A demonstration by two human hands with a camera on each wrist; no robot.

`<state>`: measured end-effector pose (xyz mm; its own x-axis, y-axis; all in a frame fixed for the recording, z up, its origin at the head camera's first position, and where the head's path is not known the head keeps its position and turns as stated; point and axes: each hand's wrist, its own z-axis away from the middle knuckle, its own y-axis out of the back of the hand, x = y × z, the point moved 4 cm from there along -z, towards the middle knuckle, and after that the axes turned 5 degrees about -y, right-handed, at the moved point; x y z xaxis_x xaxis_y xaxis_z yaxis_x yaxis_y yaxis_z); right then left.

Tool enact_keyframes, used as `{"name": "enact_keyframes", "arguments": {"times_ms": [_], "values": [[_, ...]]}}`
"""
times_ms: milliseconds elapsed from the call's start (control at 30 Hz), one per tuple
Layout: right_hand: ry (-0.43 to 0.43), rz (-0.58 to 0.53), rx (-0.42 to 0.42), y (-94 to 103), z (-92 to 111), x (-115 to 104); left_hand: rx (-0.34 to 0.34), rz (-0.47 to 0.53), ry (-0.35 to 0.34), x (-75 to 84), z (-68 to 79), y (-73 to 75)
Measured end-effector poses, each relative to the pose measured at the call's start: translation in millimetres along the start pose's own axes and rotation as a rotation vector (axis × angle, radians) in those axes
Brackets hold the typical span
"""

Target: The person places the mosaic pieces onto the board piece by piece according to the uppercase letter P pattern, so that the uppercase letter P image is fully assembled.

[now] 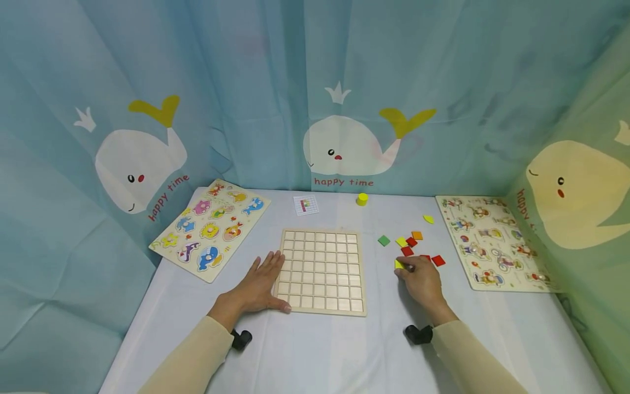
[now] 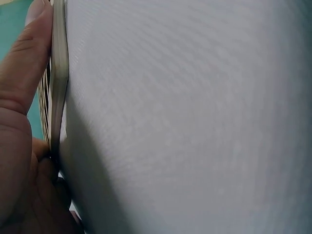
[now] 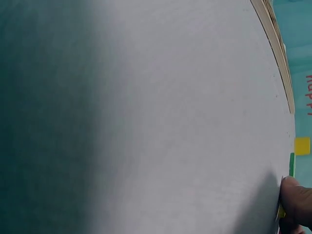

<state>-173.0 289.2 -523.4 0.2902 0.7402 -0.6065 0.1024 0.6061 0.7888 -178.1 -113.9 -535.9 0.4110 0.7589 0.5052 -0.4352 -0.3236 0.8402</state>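
Observation:
A square wooden grid board [image 1: 364, 273] lies on the white-covered table. My left hand [image 1: 256, 287] rests along its left side, fingers stretched out and thumb at the lower left corner. In the left wrist view the thumb [image 2: 24, 63] lies against the board's edge [image 2: 59, 73]. To the right of the board, my right hand [image 1: 424, 282] pinches a yellow square tile [image 1: 398, 264] between thumb and fingers. Only a sliver of that tile [image 3: 282, 211] shows in the right wrist view. Red tiles [image 1: 438, 261] lie beside this hand, one partly hidden behind it.
Loose green [image 1: 384, 240], orange [image 1: 417, 235] and yellow tiles [image 1: 401, 241] lie nearby, with a yellow leaf-shaped piece [image 1: 429, 219] beyond. A pattern card [image 1: 306, 205] and yellow cylinder [image 1: 362, 199] stand at the back. Picture puzzles flank left [image 1: 209, 230] and right [image 1: 492, 246].

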Motion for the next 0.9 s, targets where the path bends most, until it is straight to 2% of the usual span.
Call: {"name": "enact_keyframes", "arguments": {"times_ms": [400,600,900], "values": [[0.054,0.03,0.01,1.6,-0.7,-2.5,-0.019,0.01,-0.001,-0.6,-0.2,1.7],[0.03,-0.004,0.006,3.9,-4.7,-2.1,-0.016,0.013,0.008,-0.3,-1.2,2.1],[0.045,-0.032,0.034,6.9,-9.4,-6.4,-0.017,0.018,0.01,0.9,-0.1,1.9]]}}
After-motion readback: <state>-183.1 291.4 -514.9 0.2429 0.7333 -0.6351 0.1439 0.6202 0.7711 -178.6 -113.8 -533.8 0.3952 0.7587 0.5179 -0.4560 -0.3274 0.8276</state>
